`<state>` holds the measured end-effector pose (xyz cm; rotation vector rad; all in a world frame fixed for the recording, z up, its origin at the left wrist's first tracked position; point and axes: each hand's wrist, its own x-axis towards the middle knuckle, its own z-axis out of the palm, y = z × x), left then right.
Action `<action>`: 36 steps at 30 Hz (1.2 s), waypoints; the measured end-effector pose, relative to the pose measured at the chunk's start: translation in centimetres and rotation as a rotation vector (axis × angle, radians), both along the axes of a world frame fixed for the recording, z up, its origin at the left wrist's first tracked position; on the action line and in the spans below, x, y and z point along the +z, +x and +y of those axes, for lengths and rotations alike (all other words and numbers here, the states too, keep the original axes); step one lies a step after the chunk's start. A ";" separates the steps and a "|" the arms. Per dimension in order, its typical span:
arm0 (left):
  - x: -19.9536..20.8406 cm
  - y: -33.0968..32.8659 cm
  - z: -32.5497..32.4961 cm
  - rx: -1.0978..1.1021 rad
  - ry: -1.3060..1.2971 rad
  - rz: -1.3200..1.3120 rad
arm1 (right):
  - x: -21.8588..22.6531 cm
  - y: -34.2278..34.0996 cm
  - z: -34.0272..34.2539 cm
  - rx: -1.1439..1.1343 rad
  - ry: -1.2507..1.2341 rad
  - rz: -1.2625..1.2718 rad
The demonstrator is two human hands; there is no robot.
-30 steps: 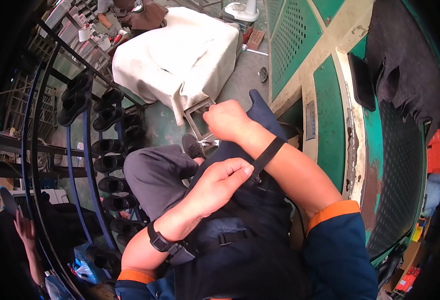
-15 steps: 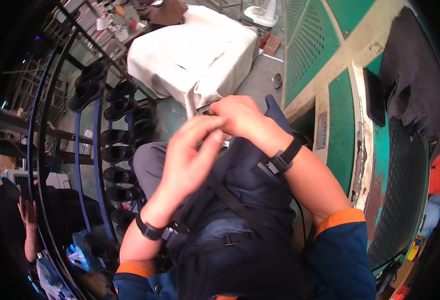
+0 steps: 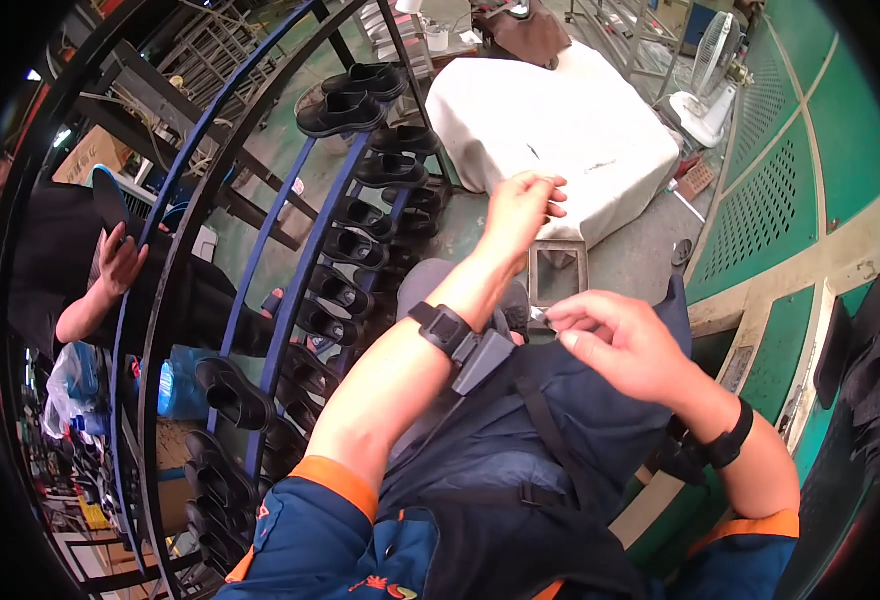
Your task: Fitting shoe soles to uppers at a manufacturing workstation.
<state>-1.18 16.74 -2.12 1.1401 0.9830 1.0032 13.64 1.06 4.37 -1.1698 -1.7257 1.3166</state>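
My left hand (image 3: pixel 522 215) is stretched forward, its fingers loosely bent, in front of a white cloth cover (image 3: pixel 550 110) draped over a boxy shape. Nothing shows in it. My right hand (image 3: pixel 625 345) hovers over my dark apron (image 3: pixel 560 430), fingers half-bent and thumb apart from them. A small pale bright spot lies by its fingertips; I cannot make out what it is. Between the hands, beyond my lap, stands a small square metal frame (image 3: pixel 558 272). Both wrists wear black straps. To the left, black shoes (image 3: pixel 340 290) line a rack with blue rails (image 3: pixel 305 270).
Behind the rack is another person in black, with one hand (image 3: pixel 120 262) raised near its bars. A green machine (image 3: pixel 770 200) with perforated panels stands at my right. At the back right is a white fan (image 3: pixel 705 110). A blue plastic bag (image 3: pixel 185 382) sits low behind the rack.
My hands, close together before, are now apart: the left reaches forward, the right is back over my lap. The view has turned left, showing more of the rack and the other person.
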 end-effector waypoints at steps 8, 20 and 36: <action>-1.2 5.1 -4.8 -0.368 1.358 1.616 | 1.3 1.2 -1.1 -0.109 0.178 -0.024; 0.5 1.3 -31.7 -0.836 0.687 1.259 | 2.1 -0.6 -2.2 0.578 -0.244 0.025; 5.9 1.6 -29.9 -0.309 0.284 0.624 | 2.4 -2.4 -4.1 0.519 0.031 0.029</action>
